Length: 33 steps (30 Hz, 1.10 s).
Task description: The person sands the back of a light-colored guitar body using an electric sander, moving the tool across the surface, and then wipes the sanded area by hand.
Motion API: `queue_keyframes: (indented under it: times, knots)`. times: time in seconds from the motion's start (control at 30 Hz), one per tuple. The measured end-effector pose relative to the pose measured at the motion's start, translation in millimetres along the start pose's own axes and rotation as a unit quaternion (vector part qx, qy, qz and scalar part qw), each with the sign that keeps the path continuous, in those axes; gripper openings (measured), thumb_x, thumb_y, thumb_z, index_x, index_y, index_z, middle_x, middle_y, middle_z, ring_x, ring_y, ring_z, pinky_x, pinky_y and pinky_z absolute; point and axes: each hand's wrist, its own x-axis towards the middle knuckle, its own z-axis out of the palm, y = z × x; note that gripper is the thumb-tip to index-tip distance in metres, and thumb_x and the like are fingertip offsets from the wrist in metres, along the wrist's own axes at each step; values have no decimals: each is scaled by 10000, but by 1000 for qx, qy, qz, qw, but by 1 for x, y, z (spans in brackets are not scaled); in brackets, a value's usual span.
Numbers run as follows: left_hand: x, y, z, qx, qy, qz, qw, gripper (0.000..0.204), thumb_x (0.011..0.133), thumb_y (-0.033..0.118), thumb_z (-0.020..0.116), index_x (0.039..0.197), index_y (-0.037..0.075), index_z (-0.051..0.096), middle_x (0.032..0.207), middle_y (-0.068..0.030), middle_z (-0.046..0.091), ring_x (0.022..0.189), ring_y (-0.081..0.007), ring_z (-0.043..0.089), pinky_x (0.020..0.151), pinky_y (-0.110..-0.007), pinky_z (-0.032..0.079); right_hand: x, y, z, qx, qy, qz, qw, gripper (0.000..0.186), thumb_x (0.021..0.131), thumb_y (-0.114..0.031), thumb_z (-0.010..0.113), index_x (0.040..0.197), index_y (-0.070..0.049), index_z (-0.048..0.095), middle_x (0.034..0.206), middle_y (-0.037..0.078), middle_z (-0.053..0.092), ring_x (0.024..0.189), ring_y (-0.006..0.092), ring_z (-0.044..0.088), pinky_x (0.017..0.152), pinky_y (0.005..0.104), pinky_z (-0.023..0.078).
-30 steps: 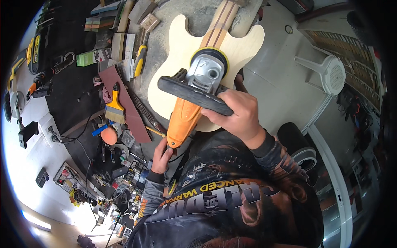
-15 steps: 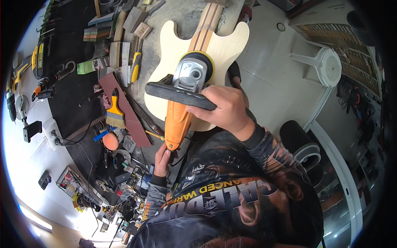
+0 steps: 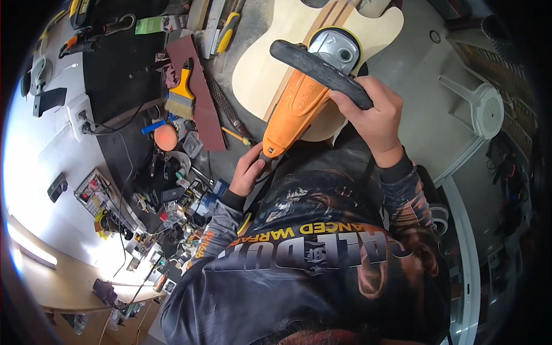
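An orange power sander [image 3: 302, 103] with a round, yellow-rimmed pad [image 3: 359, 49] lies over a pale wooden guitar body [image 3: 256, 75]. Dark and light stripes run down the body's middle, left of the pad. My right hand [image 3: 374, 118] is closed round the right end of the curved black handle [image 3: 313, 70]. Down at the rear end, by the cord, my left hand [image 3: 247, 172] grips the sander with thumb and fingers. The metal head hides most of the pad, so whether its face touches the wood cannot be seen.
Left of the guitar body lie a yellow-handled tool [image 3: 228, 33], a reddish-brown sheet [image 3: 201, 98], a wide brush [image 3: 183, 95] and a rasp [image 3: 224, 106]. An orange disc [image 3: 165, 138] rests amid clutter. A white stool [image 3: 489, 112] stands on the floor at right.
Both hands have moved the sander rightward across the guitar body, off the middle stripes, and its body slants more. My view has shifted too, so the guitar body sits higher in it.
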Motion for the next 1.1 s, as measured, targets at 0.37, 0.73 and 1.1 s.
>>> queue_keyframes:
  times: [0.37,0.73,1.1]
  knots:
    - [9,-4,-16,36,10,-55,998,590,1119,517,569,1393,-4,604,1062,-81,741,825,-145,696,723,-284,526,3,-7,24,8,7,-29,1000,445,874,-345,996,820,-57,662,742,116,687,648,333,717,595,395,561]
    - [-4,-26,-4,-6,31,-62,998,607,1158,458,585,1556,0,575,1073,-53,688,842,-119,632,715,-290,532,-6,-5,27,-5,-5,-44,999,466,875,-433,965,793,-99,651,711,65,656,625,283,696,569,398,540]
    - [-12,-44,-17,121,79,-73,987,609,998,329,871,1432,-34,645,1148,-79,781,932,-195,736,854,-355,593,1,-13,41,27,-27,-44,998,445,870,-399,969,809,-85,660,723,74,659,645,297,706,586,408,547]
